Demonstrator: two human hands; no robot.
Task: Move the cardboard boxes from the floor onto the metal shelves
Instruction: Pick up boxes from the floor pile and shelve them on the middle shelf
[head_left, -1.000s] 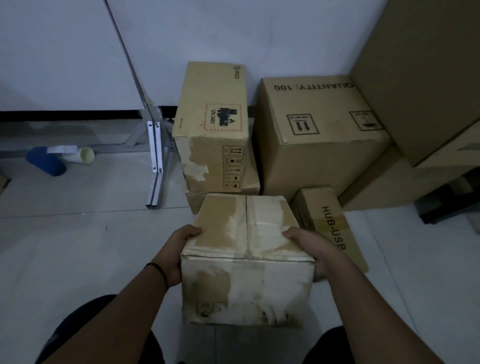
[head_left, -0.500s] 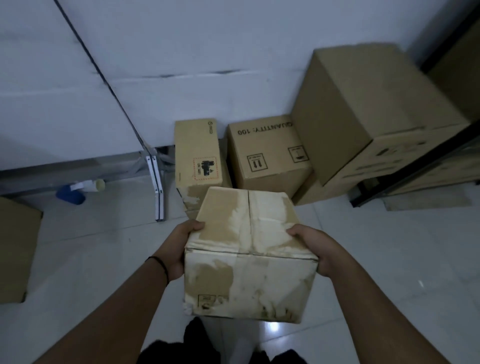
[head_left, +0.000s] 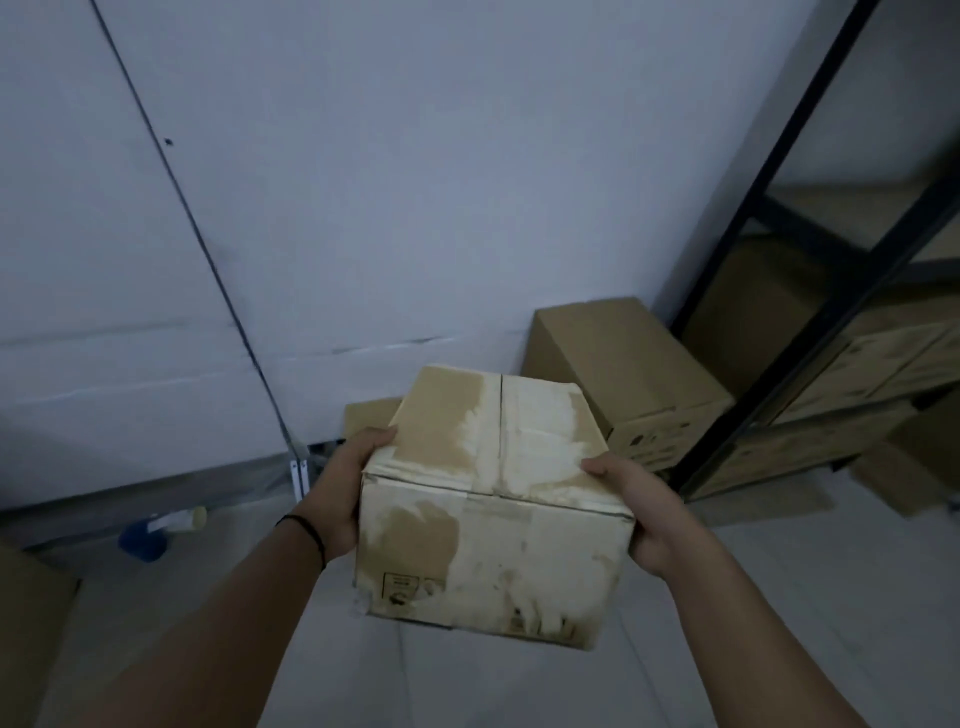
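worn cardboard box (head_left: 493, 499) held clear of the floor (head_left: 779, 597), left hand (head_left: 345, 491) and right hand (head_left: 641, 506) clasping its sides, thumbs over top edge. metal shelves (head_left: 810, 291) to the right.

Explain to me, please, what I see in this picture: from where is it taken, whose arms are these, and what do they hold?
There is no machine here. A person wears a camera on the head, looking forward and down, so the two arms are the person's own. The left hand and the right hand grip a worn cardboard box by its two sides, thumbs on top, above the pale floor. Behind it, a large cardboard box stands near the wall. On the right stands the black metal shelf with more boxes on it. A blue and white object lies on the floor at left; what it is I cannot tell.
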